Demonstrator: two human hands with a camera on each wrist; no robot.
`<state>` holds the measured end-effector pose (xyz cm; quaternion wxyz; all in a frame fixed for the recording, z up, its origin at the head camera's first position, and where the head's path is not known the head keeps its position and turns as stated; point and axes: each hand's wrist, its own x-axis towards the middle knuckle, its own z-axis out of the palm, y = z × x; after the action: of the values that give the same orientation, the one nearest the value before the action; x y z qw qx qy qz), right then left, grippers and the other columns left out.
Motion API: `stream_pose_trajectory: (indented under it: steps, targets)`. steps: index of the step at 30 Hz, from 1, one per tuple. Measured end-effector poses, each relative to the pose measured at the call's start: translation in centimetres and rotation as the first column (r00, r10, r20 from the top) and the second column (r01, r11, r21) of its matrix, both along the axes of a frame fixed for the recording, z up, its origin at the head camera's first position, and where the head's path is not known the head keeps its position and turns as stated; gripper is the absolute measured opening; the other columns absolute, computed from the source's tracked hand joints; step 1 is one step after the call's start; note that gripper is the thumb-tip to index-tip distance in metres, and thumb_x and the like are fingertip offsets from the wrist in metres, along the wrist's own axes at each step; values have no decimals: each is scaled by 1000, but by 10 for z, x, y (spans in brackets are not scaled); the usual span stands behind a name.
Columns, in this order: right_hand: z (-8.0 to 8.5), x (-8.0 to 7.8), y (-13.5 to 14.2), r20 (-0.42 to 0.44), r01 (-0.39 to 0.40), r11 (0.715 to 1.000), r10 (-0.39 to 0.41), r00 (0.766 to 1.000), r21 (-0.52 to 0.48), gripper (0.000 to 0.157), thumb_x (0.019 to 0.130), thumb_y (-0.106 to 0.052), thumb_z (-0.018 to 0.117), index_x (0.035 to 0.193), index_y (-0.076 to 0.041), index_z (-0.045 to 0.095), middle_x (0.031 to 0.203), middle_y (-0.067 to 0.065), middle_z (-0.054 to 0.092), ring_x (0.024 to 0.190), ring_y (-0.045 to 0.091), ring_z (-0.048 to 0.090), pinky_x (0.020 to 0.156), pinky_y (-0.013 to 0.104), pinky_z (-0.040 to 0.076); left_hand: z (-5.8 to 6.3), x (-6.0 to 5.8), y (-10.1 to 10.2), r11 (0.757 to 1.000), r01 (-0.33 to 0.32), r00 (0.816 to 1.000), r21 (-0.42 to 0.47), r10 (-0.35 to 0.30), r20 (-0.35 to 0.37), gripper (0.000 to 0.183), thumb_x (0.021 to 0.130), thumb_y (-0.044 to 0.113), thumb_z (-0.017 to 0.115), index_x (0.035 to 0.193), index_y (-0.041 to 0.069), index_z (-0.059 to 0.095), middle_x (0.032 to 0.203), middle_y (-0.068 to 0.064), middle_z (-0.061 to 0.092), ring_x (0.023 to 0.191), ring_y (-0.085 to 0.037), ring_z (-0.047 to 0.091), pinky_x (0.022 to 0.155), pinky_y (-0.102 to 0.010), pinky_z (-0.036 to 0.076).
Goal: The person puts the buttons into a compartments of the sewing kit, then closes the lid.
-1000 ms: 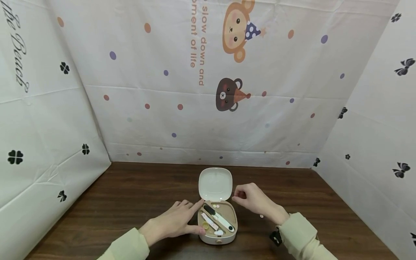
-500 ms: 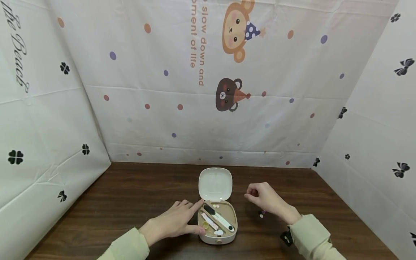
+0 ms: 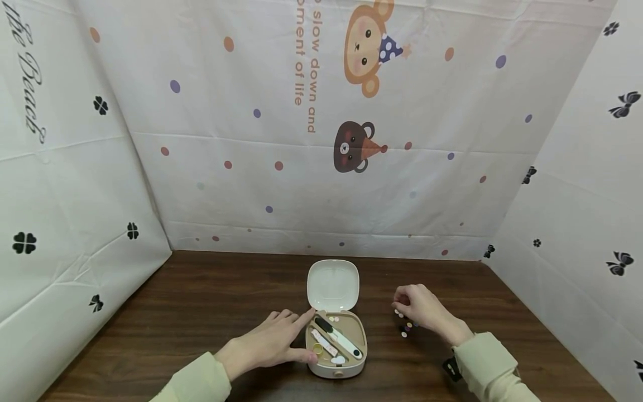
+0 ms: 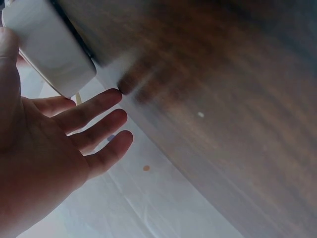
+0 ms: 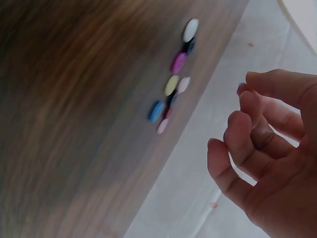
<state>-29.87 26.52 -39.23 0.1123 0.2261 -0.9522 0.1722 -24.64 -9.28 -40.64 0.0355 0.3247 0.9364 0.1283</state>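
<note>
A sewing box (image 3: 363, 357) stands on the table, its white lid (image 3: 333, 285) swung up at the back. In its beige tray lie a white tool with a black end (image 3: 339, 338), a small pinkish-white strip (image 3: 324, 342), a gold-coloured ring-like piece (image 3: 317, 348), a white flat piece (image 3: 338, 360) and two tiny pale buttons (image 3: 334, 319). My left hand (image 3: 268, 340) rests along the box's left side, fingers extended. Above a row of coloured buttons (image 5: 171, 85), my right hand (image 3: 422, 306) pinches a small bluish button (image 5: 241, 88), mostly hidden by thumb and index finger.
The dark wooden table (image 3: 231, 290) ends at a patterned white cloth (image 3: 281, 195) behind, with more cloth on both sides. A black device (image 3: 452, 368) sits at my right wrist. Right of the box, the loose buttons lie close together.
My right hand has moved rightward from beside the box to over the loose buttons, uncovering more of them. The left hand and the box have stayed in place.
</note>
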Motion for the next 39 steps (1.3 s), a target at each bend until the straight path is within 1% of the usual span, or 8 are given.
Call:
stream_pose_trajectory:
  steps: [3,6,9,12,17,26,34,39]
  targets:
    - [-2,-2,3,20,21,999,-22,1000,24,12,85,-11,71,75,-15,66,66,-10,62,56,-2,47,52,21,39,0,0,0,1000,1,1000,1,-1,0,99,79,81,42,154,19,26,140,-3,55,128,-25,48,107,-51,36]
    - [-4,-4,5,49,52,998,-53,997,34,12,85,-10,71,75,-15,66,65,-10,62,55,1,47,52,21,38,0,0,0,1000,4,1000,-3,-4,-15,99,79,81,42,153,18,27,139,-3,55,127,-25,48,106,-51,36]
    - [-7,-6,6,75,90,995,-93,993,45,12,84,-10,72,74,-15,66,64,-9,61,55,3,47,52,23,38,1,1,0,1000,6,1000,-7,-6,-27,99,79,81,42,153,17,28,138,-3,56,126,-25,49,106,-51,37]
    - [-10,-6,5,96,131,990,-136,986,60,12,82,-10,73,74,-15,67,65,-9,61,57,5,49,54,25,40,2,1,1,1000,8,1000,-2,-8,-25,98,79,81,42,153,17,28,138,-2,57,126,-25,49,105,-51,37]
    - [-13,-7,4,103,170,982,-178,979,86,8,80,-12,76,75,-14,70,69,-6,64,61,8,51,56,29,43,2,2,1,1000,11,1000,3,-11,-25,98,79,80,43,153,17,28,138,-1,57,126,-25,49,104,-51,38]
    - [-16,-9,1,66,172,978,-180,981,116,10,78,-14,77,72,-18,71,75,-4,69,66,11,57,57,35,47,2,2,1,1000,12,1000,-1,-12,-28,98,80,80,42,153,16,28,139,-2,56,127,-25,49,104,-51,38]
    - [-18,-10,0,75,174,977,-184,980,123,14,78,-12,78,70,-19,68,70,-6,66,63,10,55,55,33,45,2,2,0,1000,9,999,0,-9,-36,98,80,80,42,153,16,28,138,-2,57,126,-24,49,105,-50,37]
    - [-18,-9,-1,77,164,979,-174,982,119,14,78,-10,77,69,-17,68,69,-6,65,61,9,55,54,32,45,2,2,0,1000,11,999,0,-11,-33,98,80,80,42,153,16,28,138,-1,57,126,-24,49,105,-50,37]
